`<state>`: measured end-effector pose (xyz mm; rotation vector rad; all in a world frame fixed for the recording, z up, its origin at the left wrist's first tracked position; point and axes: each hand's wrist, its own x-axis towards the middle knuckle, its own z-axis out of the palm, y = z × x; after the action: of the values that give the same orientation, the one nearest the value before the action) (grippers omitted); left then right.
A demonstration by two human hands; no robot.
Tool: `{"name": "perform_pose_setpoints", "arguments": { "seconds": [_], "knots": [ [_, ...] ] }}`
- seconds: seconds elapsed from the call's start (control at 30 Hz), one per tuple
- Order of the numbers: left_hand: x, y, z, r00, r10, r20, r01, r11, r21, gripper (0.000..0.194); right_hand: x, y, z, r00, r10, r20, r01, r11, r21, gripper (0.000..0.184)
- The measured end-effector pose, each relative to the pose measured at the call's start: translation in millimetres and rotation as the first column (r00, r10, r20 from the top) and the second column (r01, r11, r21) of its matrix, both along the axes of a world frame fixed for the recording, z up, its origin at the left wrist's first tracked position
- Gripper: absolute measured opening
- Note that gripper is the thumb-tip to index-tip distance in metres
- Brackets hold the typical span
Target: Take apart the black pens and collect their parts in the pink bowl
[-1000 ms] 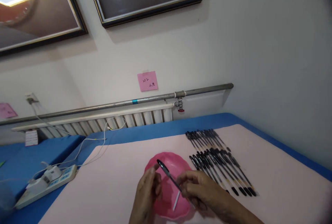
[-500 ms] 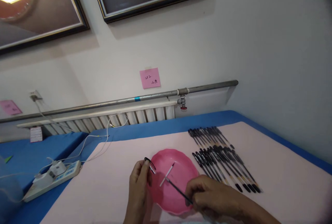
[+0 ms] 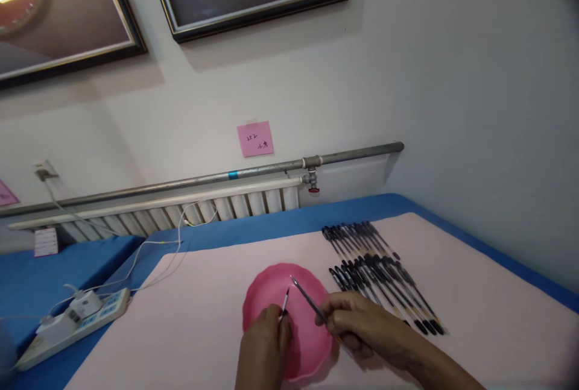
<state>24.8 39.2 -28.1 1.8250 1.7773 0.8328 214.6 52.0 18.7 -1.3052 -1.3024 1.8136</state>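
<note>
A pink scalloped plate (image 3: pixel 312 348) lies on the pale pink sheet in front of me. My left hand (image 3: pixel 265 342) reaches over its left side with the fingers closed. A thin white pen refill (image 3: pixel 284 301) with a dark tip sticks up from between those fingers. My right hand (image 3: pixel 357 323), at the plate's right rim, grips a dark, see-through pen (image 3: pixel 308 299) with no cap on its tip. The pen slants up to the left above the plate. My left hand hides part of the plate and the refill's lower end.
Two rows of black capped pens (image 3: pixel 384 281) lie to the right of the plate. A white power strip (image 3: pixel 75 327) with plugs and cables sits at the left on the blue cover (image 3: pixel 271 221). Behind the table run a radiator (image 3: pixel 244 203) and a metal pipe (image 3: pixel 199 180).
My left hand has moved right and down into the plate. The black clip piece it held no longer shows, and the refill stands steeper. My right hand has raised the pen's tip.
</note>
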Motion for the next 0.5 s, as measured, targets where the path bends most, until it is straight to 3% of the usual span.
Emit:
{"name": "perform_pose_setpoints", "arguments": {
  "seconds": [0.07, 0.1, 0.17, 0.27, 0.37, 0.5],
  "knots": [
    [-1.2, 0.6, 2.9, 0.955, 0.01, 0.297, -0.009, 1.0, -0.005, 0.027, -3.0, -0.7, -1.3, 0.999, 0.031, 0.015, -0.031, 1.0, 0.002, 0.014],
    [-1.5, 1.0, 5.1, 0.887, 0.019, 0.461, -0.008, 1.0, -0.026, 0.03, -5.3, -1.4, -2.0, 0.998, 0.056, 0.018, -0.056, 0.998, 0.003, 0.014],
    [-1.4, 1.8, 9.6, 0.683, 0.038, 0.73, 0.039, 0.995, -0.088, 0.038, -11.0, -3.5, -3.5, 0.994, 0.11, 0.006, -0.11, 0.994, -0.002, 0.014],
    [-0.7, 2.1, 13.1, 0.418, 0.067, 0.906, 0.162, 0.976, -0.146, 0.041, -19.9, -7.4, -5.5, 0.987, 0.161, 0.004, -0.161, 0.987, -0.029, 0.012],
    [-0.8, 2.1, 11.5, 0.326, 0.085, 0.942, 0.192, 0.969, -0.154, 0.032, -25.2, -9.6, -7.7, 0.983, 0.185, 0.011, -0.184, 0.982, -0.043, 0.01],
    [-0.7, 2.2, 8.9, 0.329, 0.119, 0.937, 0.124, 0.978, -0.167, 0.028, -25.7, -8.2, -10.4, 0.978, 0.209, -0.016, -0.21, 0.978, -0.003, 0.009]
  ]
}}
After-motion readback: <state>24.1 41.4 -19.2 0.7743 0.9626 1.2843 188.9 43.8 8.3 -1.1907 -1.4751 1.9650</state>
